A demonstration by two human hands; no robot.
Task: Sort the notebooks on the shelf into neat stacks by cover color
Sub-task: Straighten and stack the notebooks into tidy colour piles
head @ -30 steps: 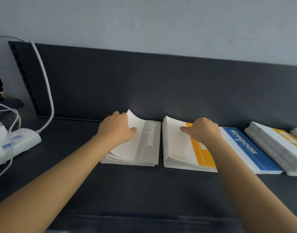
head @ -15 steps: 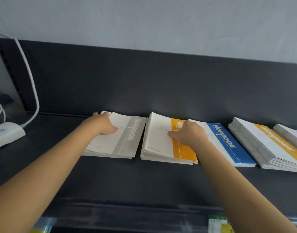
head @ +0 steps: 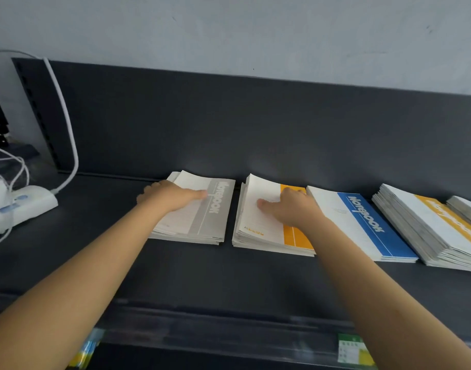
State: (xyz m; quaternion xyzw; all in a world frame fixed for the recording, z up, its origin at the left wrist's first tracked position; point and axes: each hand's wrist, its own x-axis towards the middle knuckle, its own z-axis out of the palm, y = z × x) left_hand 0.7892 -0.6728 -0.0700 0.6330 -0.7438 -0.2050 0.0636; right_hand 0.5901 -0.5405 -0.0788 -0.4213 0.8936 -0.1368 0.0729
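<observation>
Head view: my left hand [head: 173, 198] grips the gray notebook stack [head: 207, 222], right hand [head: 293, 209] flat on the orange stack [head: 255, 228]; a careless shove could fan them.

Dark shelf [head: 202, 276]; notebook stacks [head: 210, 220]

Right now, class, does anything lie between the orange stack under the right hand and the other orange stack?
Yes: the blue notebook lies flat between the middle orange stack and the far orange stack.
</observation>
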